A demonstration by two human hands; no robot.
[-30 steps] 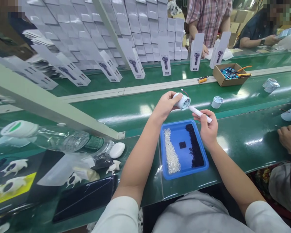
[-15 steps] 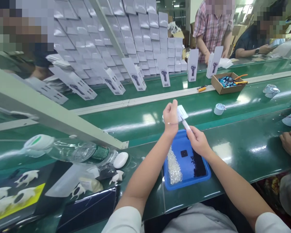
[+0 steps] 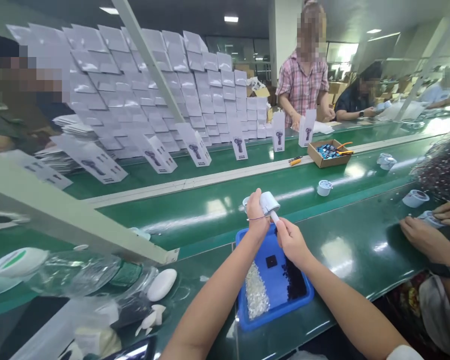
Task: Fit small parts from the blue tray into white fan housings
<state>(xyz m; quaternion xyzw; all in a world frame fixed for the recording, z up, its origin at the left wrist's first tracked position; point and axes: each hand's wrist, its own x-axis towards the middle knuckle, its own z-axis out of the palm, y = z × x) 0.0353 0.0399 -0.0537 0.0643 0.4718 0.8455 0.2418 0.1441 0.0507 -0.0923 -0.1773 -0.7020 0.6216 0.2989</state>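
My left hand [image 3: 258, 215] is closed around a round white plastic housing [image 3: 270, 201], raised just above the far edge of a blue tray [image 3: 275, 321]. My right hand [image 3: 293, 244] grips a slim white stick-like tool [image 3: 274, 217], its far end against the housing's near side. Whether the tip goes inside cannot be made out. Below, the tray has small clear pieces [image 3: 256, 294] along its left side and small black pieces [image 3: 297, 284] on the right. A black square [image 3: 271, 261] lies between them.
A slanted metal post [image 3: 108, 220] crosses the left, near a large clear bottle [image 3: 86, 272]. Another white housing [image 3: 324, 188] sits on the green belt. Beyond stand printed boxes [image 3: 240, 145] and a carton [image 3: 328, 159] with pliers. A co-worker's hands [image 3: 420, 235] work at right.
My view has tipped up, so the scene sits lower in the picture. The housing has turned in my left hand, showing its rounded side. More of the co-worker at right has come into view.
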